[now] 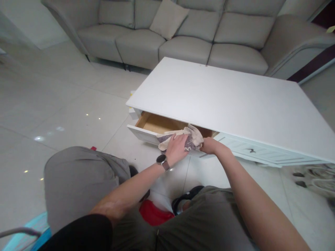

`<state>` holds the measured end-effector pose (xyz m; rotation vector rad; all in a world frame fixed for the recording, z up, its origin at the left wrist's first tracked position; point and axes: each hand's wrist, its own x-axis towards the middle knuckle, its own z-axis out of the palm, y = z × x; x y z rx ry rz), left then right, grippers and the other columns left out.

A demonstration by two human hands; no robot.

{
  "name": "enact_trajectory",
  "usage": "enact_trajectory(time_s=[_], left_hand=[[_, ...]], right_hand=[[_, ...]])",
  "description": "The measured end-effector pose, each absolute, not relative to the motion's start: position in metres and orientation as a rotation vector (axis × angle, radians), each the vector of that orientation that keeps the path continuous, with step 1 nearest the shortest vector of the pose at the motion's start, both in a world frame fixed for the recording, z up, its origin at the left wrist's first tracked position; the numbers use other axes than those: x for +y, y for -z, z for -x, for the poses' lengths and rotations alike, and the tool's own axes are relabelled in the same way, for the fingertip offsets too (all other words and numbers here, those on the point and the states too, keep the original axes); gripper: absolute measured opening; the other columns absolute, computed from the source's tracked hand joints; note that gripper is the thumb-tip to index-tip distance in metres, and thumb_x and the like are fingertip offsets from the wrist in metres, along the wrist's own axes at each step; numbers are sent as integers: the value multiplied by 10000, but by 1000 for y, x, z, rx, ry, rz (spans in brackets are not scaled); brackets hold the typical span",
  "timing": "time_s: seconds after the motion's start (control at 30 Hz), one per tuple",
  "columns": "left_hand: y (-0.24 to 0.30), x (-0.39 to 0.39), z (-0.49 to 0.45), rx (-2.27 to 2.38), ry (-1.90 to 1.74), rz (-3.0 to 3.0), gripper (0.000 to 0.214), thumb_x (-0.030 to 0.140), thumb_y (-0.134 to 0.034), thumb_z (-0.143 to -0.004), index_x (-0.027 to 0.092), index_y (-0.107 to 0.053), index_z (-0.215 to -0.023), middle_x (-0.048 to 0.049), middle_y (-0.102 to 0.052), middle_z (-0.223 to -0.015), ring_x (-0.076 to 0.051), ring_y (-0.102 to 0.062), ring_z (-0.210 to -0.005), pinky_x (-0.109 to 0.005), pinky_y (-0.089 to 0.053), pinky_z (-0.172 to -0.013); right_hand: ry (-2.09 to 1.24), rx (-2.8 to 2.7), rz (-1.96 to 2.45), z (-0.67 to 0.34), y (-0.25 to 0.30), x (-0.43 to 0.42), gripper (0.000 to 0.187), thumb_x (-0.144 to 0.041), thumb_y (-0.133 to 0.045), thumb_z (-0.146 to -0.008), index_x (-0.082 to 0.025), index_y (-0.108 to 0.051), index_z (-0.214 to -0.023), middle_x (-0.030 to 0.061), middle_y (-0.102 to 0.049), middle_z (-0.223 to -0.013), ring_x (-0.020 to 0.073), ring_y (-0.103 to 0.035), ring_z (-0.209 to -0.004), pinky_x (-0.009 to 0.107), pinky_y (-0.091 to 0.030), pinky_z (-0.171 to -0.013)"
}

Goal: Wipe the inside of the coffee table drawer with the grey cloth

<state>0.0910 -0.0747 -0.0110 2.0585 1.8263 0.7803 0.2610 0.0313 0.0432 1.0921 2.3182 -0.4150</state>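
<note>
A white coffee table (230,101) stands in front of me with its left drawer (146,130) pulled out, showing a wooden inside. A beige and grey cloth (192,134) lies bunched over the drawer's front edge. My left hand (176,148), a watch on its wrist, presses down on the cloth with fingers curled over it. My right hand (209,144) is closed at the cloth's right end, against the drawer front; its fingers are mostly hidden.
A grey corner sofa (183,38) with a loose cushion (169,17) stands behind the table. A second shut drawer (251,150) is on the right. Pale glossy floor tiles (65,104) lie left. A red thing (154,212) sits between my knees. Shoes (314,176) lie at the right.
</note>
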Motion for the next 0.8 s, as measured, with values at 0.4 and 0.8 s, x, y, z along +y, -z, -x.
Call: enact_trajectory(time_s=[0.4,0.8], left_hand=[[-1,-81,101,2581,-321,-1792,322,251,-634,-820,146,-708,-1115,-107,-779,-1038,-301,-684,-1019,-415,-398,-1068],[9,-73,-64,2153,-495,-2068,535,187,-666,-770,217,-634,-1303,-110,-737,-1202,-312,-616,-1189,-507,-253,-1222]], right_hand=[[553,2314,-1166,-275,-43,26,424,-178,-561,-922,-141,-732,-1308,167,-740,-1284,293,-686,-1201,331,-506,-966],[665,2271,-1242,-290,-35,26,502,-86,-569,-888,-198,-737,-1347,129,-768,-1246,258,-711,-1146,309,-512,-972]])
